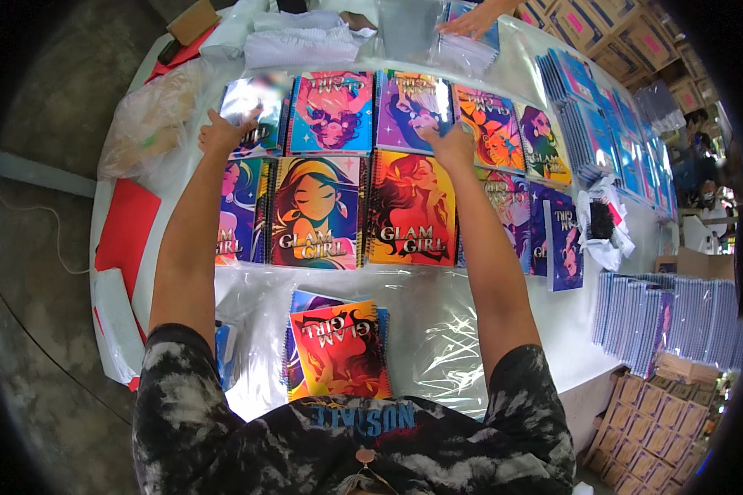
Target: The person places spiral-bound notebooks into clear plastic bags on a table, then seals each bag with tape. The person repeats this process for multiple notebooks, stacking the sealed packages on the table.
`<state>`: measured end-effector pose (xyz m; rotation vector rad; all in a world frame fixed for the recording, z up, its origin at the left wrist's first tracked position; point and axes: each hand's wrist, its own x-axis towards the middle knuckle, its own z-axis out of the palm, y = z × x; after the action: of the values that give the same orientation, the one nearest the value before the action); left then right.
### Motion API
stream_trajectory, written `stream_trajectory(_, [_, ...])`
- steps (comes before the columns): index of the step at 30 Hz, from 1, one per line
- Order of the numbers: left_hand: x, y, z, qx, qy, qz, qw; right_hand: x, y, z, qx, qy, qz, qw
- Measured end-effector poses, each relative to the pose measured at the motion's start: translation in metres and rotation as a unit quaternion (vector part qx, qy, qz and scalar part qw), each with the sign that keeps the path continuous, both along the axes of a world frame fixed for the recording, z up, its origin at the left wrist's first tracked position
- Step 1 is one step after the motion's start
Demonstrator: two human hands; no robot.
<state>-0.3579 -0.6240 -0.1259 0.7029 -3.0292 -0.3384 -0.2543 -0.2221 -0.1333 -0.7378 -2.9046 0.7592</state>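
My left hand (223, 134) rests at the left edge of a shiny spiral notebook (256, 124), its fingers apart and glare over the cover. My right hand (452, 147) touches the lower right corner of a purple spiral notebook (400, 111), also with fingers apart. Between them lies a blue and pink notebook (330, 115). In the nearer row are a notebook with a yellow headband figure (318, 210) and a red-orange notebook (413, 206). Close to my body, another red notebook (343, 351) tops a small, uneven pile.
Stacks of blue notebooks (586, 115) stand at the right, more upright ones (636, 318) below. Clear plastic (153, 115) and red sheets (128, 227) lie left. Another person's hand (468, 23) rests on wrapped notebooks at the far side. Cartons (652, 429) are piled lower right.
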Motion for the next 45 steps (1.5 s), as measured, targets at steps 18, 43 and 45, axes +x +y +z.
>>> stream_trajectory(18, [0.492,0.015,0.032,0.155,-0.135,-0.113,0.972,0.202,-0.052,0.132,-0.606,0.263,0.122,0.741])
stream_trajectory(43, [0.037,0.215,0.002,0.046,0.013,-0.300,0.953,0.038,0.090,-0.050,0.113,-0.009,-0.037,0.993])
stream_trajectory(45, [0.037,0.194,0.024,0.049,0.027,-0.322,0.945,0.029,0.078,-0.013,0.061,-0.059,-0.046,0.995])
